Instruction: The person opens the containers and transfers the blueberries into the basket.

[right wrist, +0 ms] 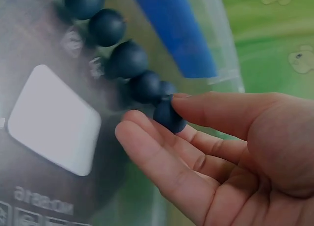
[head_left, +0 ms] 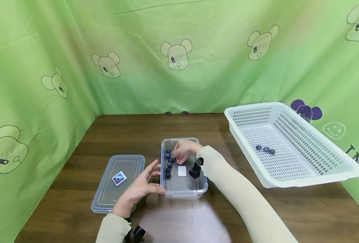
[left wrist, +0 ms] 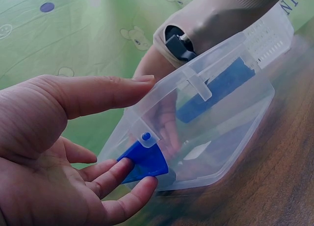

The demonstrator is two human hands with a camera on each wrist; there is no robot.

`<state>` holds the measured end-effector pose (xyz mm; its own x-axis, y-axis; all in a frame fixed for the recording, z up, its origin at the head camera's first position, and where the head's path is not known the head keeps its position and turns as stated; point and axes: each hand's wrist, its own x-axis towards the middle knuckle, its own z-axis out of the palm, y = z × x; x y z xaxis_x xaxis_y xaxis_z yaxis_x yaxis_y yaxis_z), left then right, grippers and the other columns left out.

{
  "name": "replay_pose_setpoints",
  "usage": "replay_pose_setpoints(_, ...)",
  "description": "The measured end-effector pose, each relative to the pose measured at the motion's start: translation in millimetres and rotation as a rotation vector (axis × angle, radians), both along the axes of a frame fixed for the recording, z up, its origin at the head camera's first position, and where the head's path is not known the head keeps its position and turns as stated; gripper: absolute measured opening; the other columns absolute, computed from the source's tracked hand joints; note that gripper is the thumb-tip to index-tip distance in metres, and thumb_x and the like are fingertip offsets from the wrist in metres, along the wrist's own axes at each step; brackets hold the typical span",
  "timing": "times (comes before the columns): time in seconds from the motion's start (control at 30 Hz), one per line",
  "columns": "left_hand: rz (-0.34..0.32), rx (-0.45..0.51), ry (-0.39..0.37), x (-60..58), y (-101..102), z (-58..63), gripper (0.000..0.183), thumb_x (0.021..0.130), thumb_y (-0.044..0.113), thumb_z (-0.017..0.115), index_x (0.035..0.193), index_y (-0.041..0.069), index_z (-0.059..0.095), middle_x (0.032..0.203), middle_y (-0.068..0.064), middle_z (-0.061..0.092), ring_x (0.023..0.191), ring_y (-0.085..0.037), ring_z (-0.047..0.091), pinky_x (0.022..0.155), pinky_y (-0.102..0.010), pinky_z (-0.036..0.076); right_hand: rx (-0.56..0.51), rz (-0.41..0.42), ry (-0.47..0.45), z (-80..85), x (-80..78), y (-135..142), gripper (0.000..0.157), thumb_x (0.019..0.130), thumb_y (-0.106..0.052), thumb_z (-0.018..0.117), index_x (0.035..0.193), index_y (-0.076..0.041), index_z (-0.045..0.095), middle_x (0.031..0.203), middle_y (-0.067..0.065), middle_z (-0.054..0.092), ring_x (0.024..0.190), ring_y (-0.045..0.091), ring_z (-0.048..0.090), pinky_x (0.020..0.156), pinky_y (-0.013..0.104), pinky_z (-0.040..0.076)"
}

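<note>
From the head view, I saw the person's right hand (head_left: pixel 185 150) dipped inside a clear plastic food box (head_left: pixel 179 185), its fingertips at a line of blueberries (head_left: pixel 169 164) along the left wall. The left hand (head_left: pixel 140 187) lay spread at that wall outside. A blue-edged lid (head_left: pixel 127 192) sat further left on the wooden table (head_left: pixel 130 131), and at the right a white slotted basket (head_left: pixel 276 165) contained three more blueberries (head_left: pixel 266 149).

From the left wrist, the thumb reached the box's rim while loosely bent fingers touched a blue side flap (left wrist: pixel 142 160); nothing was gripped there.

From the right wrist, thumb and fingers pinched one blueberry (right wrist: pixel 169 119), which lay under the thumb tip at the near end of the line, close against its neighbour. A white rounded square (right wrist: pixel 55 120) showed on the box's floor, well apart from the thumb.
</note>
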<state>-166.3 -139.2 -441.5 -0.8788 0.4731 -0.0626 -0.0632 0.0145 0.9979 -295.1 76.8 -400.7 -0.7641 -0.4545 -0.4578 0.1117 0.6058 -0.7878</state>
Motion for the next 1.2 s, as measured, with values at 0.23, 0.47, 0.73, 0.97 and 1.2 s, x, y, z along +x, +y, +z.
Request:
replay_pose_setpoints(0.23, 0.001, -0.001, -0.001, 0.0, 0, 0.1, 0.110, 0.073, -0.009, 0.080, 0.155, -0.008, 0.006, 0.154, -0.029, 0.024, 0.131, -0.041, 0.033, 0.094, -0.037, 0.049, -0.044, -0.004, 0.012, 15.2, -3.0, 7, 0.009, 0.092, 0.006, 0.060, 0.099, 0.011, 0.063, 0.070, 0.013, 0.064, 0.059, 0.016, 0.065, 0.065, 0.033, 0.060)
replay_pose_setpoints(0.47, 0.005, -0.008, 0.000, 0.3, -1, -0.6, 0.110, 0.073, -0.009, 0.080, 0.155, -0.007, 0.006, 0.154, -0.029, 0.024, 0.131, -0.040, 0.034, 0.095, -0.038, 0.049, -0.050, 0.010, 0.019, 24.1, -4.5, 20, 0.015, 0.094, 0.005, 0.058, 0.106, 0.014, 0.062, 0.072, 0.014, 0.066, 0.060, 0.016, 0.066, 0.066, 0.031, 0.059)
replay_pose_setpoints(0.73, 0.009, -0.014, 0.002, 1.0, -2, -0.2, 0.110, 0.073, -0.009, 0.080, 0.155, -0.007, 0.006, 0.154, -0.028, 0.024, 0.131, -0.039, 0.034, 0.094, -0.037, 0.049, -0.069, -0.012, 0.018, 37.9, -9.2, 41, 0.013, 0.094, 0.005, 0.058, 0.104, 0.014, 0.059, 0.071, 0.014, 0.066, 0.060, 0.016, 0.066, 0.067, 0.033, 0.060)
replay_pose_setpoints(0.97, 0.004, -0.022, 0.010, 1.2, -1, 1.8, 0.109, 0.074, -0.007, 0.080, 0.155, -0.007, 0.007, 0.154, -0.028, 0.024, 0.131, -0.039, 0.034, 0.095, -0.038, 0.049, -0.062, -0.012, 0.054, 50.8, -17.9, 71, 0.018, 0.094, 0.004, 0.058, 0.107, 0.017, 0.058, 0.071, 0.013, 0.067, 0.060, 0.015, 0.067, 0.068, 0.033, 0.060)
replay_pose_setpoints(1.2, 0.001, -0.014, 0.005, 1.4, 0, 2.5, 0.109, 0.074, -0.009, 0.080, 0.155, -0.007, 0.007, 0.155, -0.028, 0.024, 0.131, -0.039, 0.034, 0.095, -0.038, 0.049, -0.070, -0.052, 0.060, 68.6, -23.9, 103, 0.023, 0.096, 0.005, 0.055, 0.112, 0.021, 0.053, 0.070, 0.011, 0.066, 0.062, 0.014, 0.067, 0.067, 0.031, 0.059)
